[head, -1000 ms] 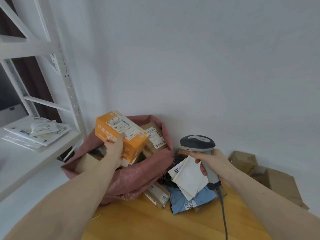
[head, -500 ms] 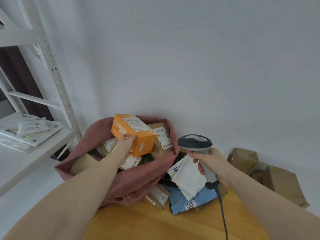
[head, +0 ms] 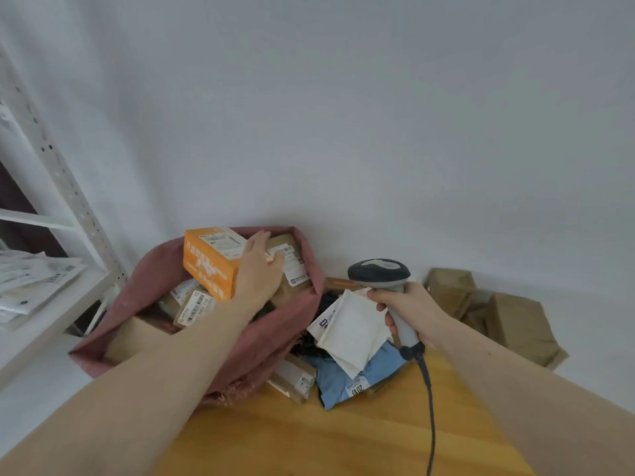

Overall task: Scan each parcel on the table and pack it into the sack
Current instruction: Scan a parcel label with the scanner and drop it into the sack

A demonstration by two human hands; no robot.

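nearest is the wooden counter (head: 326, 438), with the scanner's cable (head: 430, 400) trailing across it. just beyond lie a blue parcel (head: 347, 379) and a white envelope (head: 354, 328) on top of it, with a small brown box (head: 292, 376) at their left. the right hand (head: 409, 310) has its fingers clamped round the handle of the grey scanner (head: 379, 271), held above that pile. to the left, the pink sack (head: 271, 341) stands open, full of labelled parcels. the left hand (head: 257, 273) reaches into it, fingers straight and slightly apart, resting against the right side of the orange box (head: 209, 262), which sits on top inside the sack. far right, brown paper parcels (head: 508, 321) lie by the wall. a white shelf (head: 51, 297) is at left.
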